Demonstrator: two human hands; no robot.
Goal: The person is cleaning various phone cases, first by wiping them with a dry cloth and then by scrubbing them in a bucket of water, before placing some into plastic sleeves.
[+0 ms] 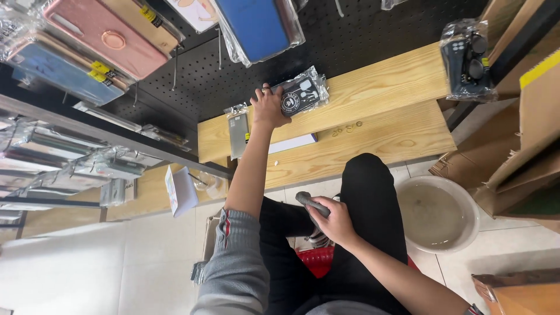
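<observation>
So from my view looking down, my left hand [269,108] is stretched out to the wooden shelf [396,111], with the fingers [263,92] curled over the near end of a bagged phone case [300,93], a dark one with a white round picture on it, in a clear crinkly bag. It lies flat on the upper plank, right against the black pegboard [373,29], and the rest of it sticks out past my hand to the right. My right hand [333,220] is down by my knee, fingers closed around a dark grey cloth [312,203], well apart from the shelf. Just left of the left hand there's another bagged case [238,134], grey, standing long-ways with a small yellow tag on its edge. A flat white box [293,143] with a blue edge sits just beneath my wrist. A few little gold rings [347,129] lie on the wood to the right. Hanging on the pegboard up top: a pink case with a ring holder [105,38], a blue case [256,26] in a clear bag, and a light blue one [61,73] with yellow tags. At the right edge hangs a dark case in a bag [466,58], also yellow-tagged. Cardboard boxes [519,146] stand at the right, and a pale round basin [436,213] sits on the floor beside my leg.
</observation>
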